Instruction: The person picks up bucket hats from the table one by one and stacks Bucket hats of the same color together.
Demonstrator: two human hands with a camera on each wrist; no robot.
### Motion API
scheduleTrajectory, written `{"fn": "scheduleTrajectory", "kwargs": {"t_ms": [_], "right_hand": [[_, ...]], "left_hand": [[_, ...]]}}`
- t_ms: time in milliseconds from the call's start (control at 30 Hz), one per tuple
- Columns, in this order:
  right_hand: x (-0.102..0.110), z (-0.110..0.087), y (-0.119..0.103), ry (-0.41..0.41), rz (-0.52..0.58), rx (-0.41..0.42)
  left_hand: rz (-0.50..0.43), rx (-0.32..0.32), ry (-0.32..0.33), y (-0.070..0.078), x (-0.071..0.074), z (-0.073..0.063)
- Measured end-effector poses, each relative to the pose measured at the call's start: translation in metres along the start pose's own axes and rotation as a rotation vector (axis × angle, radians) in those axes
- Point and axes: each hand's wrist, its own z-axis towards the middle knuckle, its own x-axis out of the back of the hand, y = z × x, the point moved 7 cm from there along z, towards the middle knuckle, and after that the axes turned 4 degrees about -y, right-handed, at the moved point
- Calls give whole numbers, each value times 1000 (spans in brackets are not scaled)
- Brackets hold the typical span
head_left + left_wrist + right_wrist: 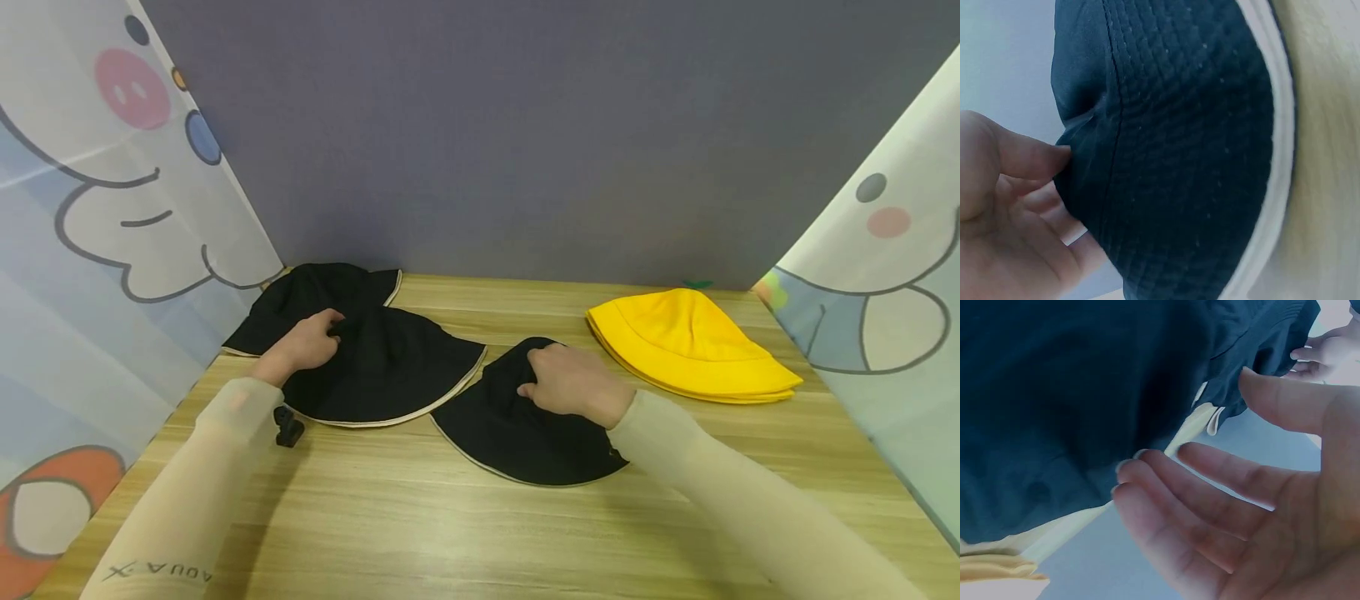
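Note:
My left hand (311, 340) pinches the crown of a black bucket hat (408, 358) with a pale brim edge, lying flat in the middle left. In the left wrist view, the thumb and fingers hold a fold of its dark cloth (1191, 137). Over a second black hat (517, 442), to the right and closer, is my right hand (573, 385). The right wrist view shows that hand's fingers (1179, 525) loosely extended, thumb apart, fingertips at the cloth's edge. Behind the left hand, a third black hat (322, 287) lies partly covered by the middle one.
Yellow bucket hats (682, 342), stacked, with a green leaf tip, lie at the back right of the wooden table (390, 525). A small black object (288, 427) sits by the left wrist. A grey panel (480, 142) stands behind, with cartoon-printed sheets on both sides.

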Motion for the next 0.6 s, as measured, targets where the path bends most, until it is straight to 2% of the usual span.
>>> {"fn": "scheduleTrajectory", "kwargs": {"t_ms": [133,367,600], "right_hand": [[6,14,-14,31,37,10],[15,43,-32,90,135,43],[12,64,-40,132,193,50]], "left_hand": [[10,-21,-38,3,-1,-1],[2,9,-118,-8,-11,2],[73,79,-104,-11,-11,-1]]}}
